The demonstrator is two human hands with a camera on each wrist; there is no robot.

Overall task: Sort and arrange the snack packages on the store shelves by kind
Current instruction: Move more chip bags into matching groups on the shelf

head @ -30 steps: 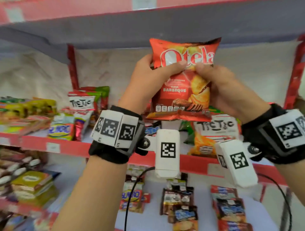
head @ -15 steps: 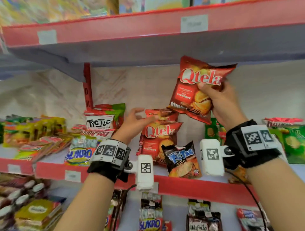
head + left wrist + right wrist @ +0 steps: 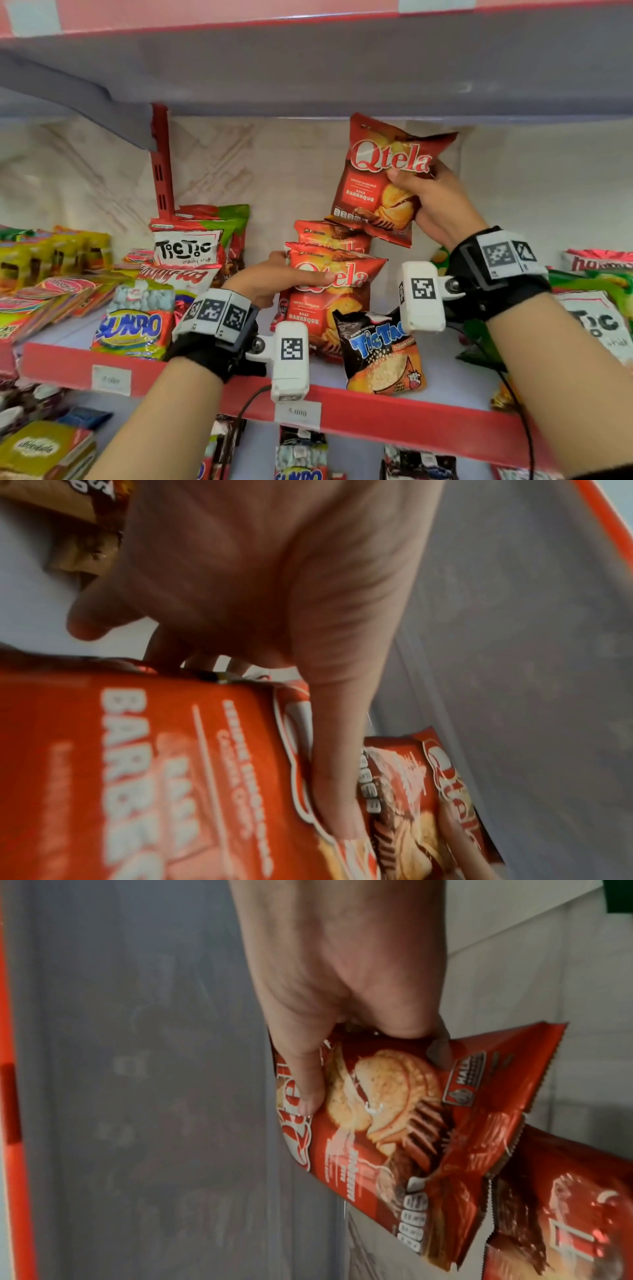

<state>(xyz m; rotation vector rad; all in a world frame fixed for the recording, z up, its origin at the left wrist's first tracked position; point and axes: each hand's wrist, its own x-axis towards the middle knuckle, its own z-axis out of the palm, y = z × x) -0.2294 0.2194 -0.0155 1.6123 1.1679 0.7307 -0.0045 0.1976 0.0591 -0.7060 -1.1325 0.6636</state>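
Two Qtela bags, one in each hand!
Right hand (image 3: 442,205) grips a raised Qtela bag (image 3: 380,178) above the shelf (image 3: 411,411); left hand (image 3: 274,281) pinches the standing Qtela bag (image 3: 329,301) on it, beside a black TicTac bag (image 3: 380,353).

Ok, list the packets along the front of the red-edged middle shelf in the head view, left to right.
Blue-lettered Sunbo packet with yellow and orange print → red Qtela barbeque crisp bag gripped by the left hand → black and orange TicTac packet → white TicTic packet at the right edge.
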